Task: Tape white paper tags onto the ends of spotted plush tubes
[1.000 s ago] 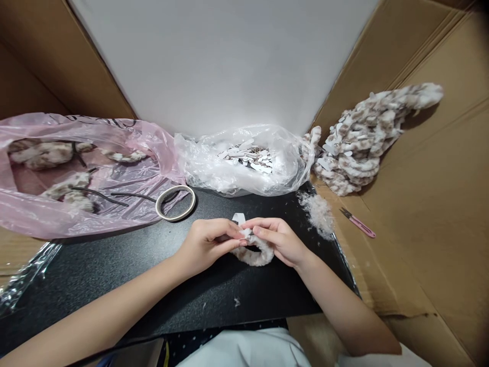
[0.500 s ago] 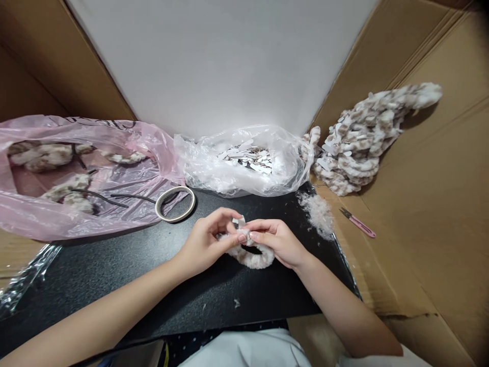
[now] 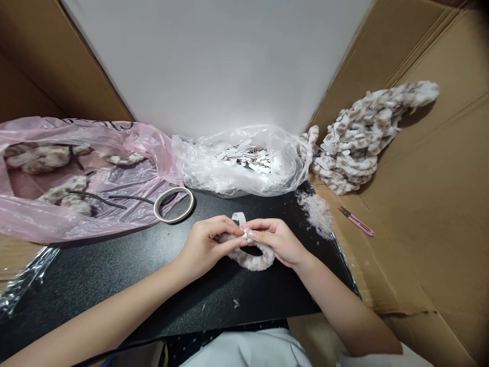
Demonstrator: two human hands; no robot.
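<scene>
This looks like a makeshift handwork station, a small craft workshop corner; whether it belongs to a home or a factory cannot be told. Cardboard panels (image 3: 431,168) stand left and right around a black tabletop (image 3: 114,278), with a plain white panel (image 3: 221,61) at the far side. Materials lie in bulk: a pink plastic bag (image 3: 38,232) of plush pieces (image 3: 49,159), a clear plastic bag (image 3: 206,176) of flat white pieces (image 3: 262,164), a plush heap (image 3: 353,145) far right. Thread snips (image 3: 359,223) and loose fluff (image 3: 316,216) suggest textile work.

Single view: we are looking forward and down from head height, close above left hand (image 3: 209,242) and right hand (image 3: 278,242), black tabletop (image 3: 126,275) spreading beneath them, pale wall (image 3: 221,61) standing beyond.
</scene>
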